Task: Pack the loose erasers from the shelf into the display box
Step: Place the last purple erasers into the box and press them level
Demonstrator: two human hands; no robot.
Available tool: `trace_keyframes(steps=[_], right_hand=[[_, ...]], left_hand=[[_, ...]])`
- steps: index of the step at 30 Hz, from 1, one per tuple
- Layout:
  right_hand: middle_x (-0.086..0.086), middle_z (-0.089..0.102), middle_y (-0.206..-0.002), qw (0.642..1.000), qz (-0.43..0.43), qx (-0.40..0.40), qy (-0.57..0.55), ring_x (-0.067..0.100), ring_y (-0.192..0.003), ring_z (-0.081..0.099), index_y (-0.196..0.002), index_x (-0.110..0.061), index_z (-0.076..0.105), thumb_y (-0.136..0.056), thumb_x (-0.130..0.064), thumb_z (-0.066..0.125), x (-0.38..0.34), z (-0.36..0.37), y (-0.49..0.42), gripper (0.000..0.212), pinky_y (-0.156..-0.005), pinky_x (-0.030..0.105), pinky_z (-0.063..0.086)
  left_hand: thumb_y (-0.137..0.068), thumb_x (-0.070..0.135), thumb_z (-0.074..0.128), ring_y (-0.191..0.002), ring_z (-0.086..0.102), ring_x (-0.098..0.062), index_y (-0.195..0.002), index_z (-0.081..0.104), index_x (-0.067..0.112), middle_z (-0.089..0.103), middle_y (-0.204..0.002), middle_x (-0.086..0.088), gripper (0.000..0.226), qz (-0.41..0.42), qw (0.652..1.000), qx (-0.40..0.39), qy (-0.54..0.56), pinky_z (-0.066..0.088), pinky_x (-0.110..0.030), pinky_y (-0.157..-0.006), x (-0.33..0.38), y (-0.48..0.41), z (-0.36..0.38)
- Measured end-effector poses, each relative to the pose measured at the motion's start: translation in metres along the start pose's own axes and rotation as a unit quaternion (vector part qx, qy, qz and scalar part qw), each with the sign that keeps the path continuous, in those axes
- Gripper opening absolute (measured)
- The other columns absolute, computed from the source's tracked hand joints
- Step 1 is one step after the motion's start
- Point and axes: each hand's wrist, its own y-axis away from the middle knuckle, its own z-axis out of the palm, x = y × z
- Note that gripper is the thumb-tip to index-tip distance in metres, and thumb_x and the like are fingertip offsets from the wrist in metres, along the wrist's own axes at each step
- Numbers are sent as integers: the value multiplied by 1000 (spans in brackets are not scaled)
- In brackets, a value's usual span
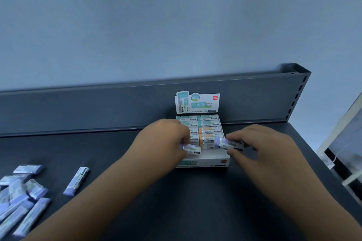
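A person's hands work at a box (207, 159) standing by the back edge of a dark shelf (195, 201), toward its right end. The left hand (166, 139) grips a purple eraser (192, 148) at the box's front left corner. The right hand (262, 146) pinches a second eraser (227, 143) just above its front right. Packed erasers (210, 123) in green and orange fill the rows behind, below an upright header card (197, 102). A heap (19, 197) of loose erasers lies at the shelf's left front corner, with one stray (76, 180) between heap and box.
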Motion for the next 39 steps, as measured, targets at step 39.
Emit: trace_keyframes(steps=[39], right_hand=[[-10,59,-98,955,-62,-214,195,13,-95,57,-90,-30,71,-82,-37,71,-21,11,-57,11,-82,33,52]], left_hand=[[-91,65,25,-112,44,-15,-102,68,26,69,-106,14,59,104,990,-45,-85,49,-38,-93,5,32,16]])
